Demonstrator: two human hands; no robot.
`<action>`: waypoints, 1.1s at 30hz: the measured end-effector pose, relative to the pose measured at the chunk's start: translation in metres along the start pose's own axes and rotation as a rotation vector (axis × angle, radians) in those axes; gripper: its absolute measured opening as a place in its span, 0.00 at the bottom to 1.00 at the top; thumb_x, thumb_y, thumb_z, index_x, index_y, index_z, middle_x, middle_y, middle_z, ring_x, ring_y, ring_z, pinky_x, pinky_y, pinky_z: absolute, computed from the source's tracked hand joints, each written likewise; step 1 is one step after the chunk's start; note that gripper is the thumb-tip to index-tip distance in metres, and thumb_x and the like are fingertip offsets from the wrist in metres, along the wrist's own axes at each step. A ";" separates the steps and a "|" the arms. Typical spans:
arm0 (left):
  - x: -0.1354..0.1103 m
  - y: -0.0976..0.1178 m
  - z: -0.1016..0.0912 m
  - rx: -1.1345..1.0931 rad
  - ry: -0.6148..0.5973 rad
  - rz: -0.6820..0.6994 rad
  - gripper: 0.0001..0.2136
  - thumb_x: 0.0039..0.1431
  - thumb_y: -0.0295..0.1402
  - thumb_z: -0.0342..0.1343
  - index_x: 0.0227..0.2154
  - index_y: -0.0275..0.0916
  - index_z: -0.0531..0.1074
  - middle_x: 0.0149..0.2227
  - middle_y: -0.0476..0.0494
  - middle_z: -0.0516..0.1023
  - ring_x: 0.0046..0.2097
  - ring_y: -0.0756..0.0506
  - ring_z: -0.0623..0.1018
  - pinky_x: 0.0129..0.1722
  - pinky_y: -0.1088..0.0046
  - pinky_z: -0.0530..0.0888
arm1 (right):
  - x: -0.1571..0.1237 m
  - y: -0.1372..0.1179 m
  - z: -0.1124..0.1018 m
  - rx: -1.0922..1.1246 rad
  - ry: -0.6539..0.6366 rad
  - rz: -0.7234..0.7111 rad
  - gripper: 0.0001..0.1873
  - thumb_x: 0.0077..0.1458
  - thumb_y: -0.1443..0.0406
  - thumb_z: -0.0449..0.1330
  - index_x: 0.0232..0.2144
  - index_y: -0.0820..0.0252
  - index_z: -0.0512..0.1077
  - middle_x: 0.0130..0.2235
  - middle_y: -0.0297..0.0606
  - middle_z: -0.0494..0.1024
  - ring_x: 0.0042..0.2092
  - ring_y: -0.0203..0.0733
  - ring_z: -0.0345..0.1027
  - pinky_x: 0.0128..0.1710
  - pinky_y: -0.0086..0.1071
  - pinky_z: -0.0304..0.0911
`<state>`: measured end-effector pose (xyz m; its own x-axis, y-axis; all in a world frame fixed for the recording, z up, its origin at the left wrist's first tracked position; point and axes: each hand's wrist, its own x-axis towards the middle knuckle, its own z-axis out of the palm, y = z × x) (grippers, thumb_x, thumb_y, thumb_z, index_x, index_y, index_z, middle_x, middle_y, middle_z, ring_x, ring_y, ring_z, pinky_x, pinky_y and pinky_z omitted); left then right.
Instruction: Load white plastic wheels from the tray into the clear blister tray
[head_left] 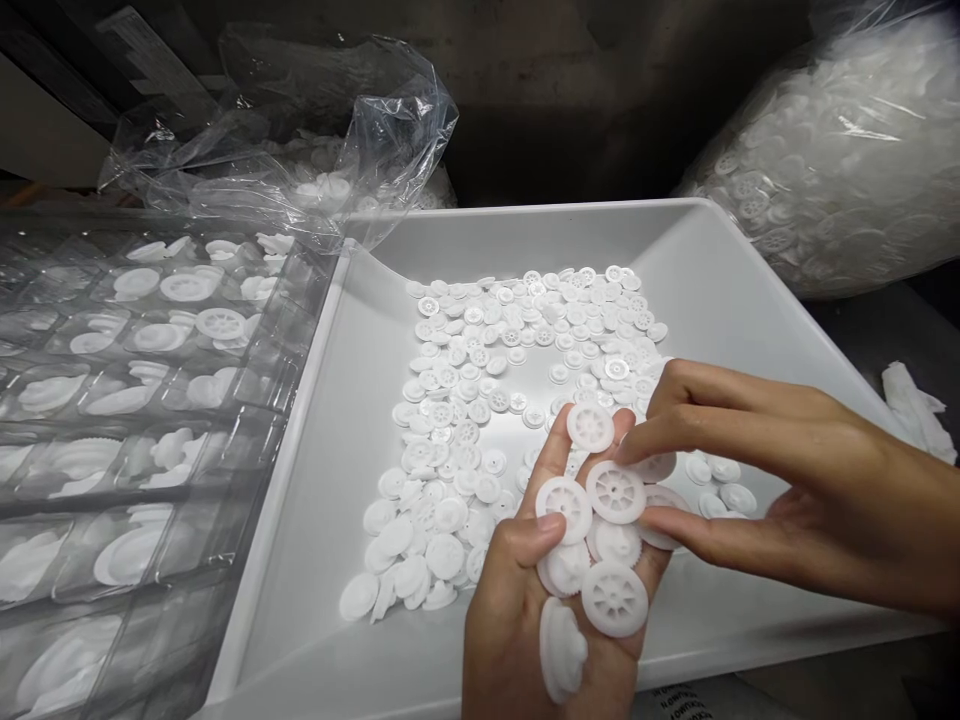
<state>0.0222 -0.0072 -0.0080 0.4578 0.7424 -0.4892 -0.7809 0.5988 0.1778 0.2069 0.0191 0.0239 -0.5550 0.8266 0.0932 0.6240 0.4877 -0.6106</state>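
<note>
My left hand [510, 640] is held palm up over the front of the tray, with several white plastic gears lying on the palm and fingers. Among them are a spoked gear [615, 598] near the palm's edge and another [615, 491] at the middle of the heap. Another small gear [590, 427] rests against the fingertips. My right hand [817, 480] comes in from the right, its fingertips and thumb touching gears at the heap's right side. Whether it grips any is hidden. Behind both hands, a loose layer of gears [525, 340] spreads across the tray.
The shallow white tray [315, 500] has a raised rim. To its left lies a clear plastic compartment tray [135, 400] holding white gears. A bulging bag of gears [825, 170] sits at upper right, crumpled clear plastic [300, 150] at upper left, and a white cloth [916, 410] at right.
</note>
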 end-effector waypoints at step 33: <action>-0.002 0.014 0.019 -0.153 0.163 -0.070 0.25 0.62 0.29 0.48 0.62 0.41 0.68 0.52 0.40 0.84 0.57 0.41 0.80 0.55 0.64 0.78 | 0.013 -0.012 0.012 0.450 0.438 0.097 0.11 0.66 0.65 0.57 0.30 0.57 0.73 0.29 0.33 0.69 0.30 0.34 0.65 0.25 0.26 0.64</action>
<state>0.0185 0.0049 0.0120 0.4479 0.6349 -0.6295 -0.8108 0.5852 0.0133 0.1858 0.0208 0.0233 -0.1718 0.9458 0.2754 0.3146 0.3176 -0.8945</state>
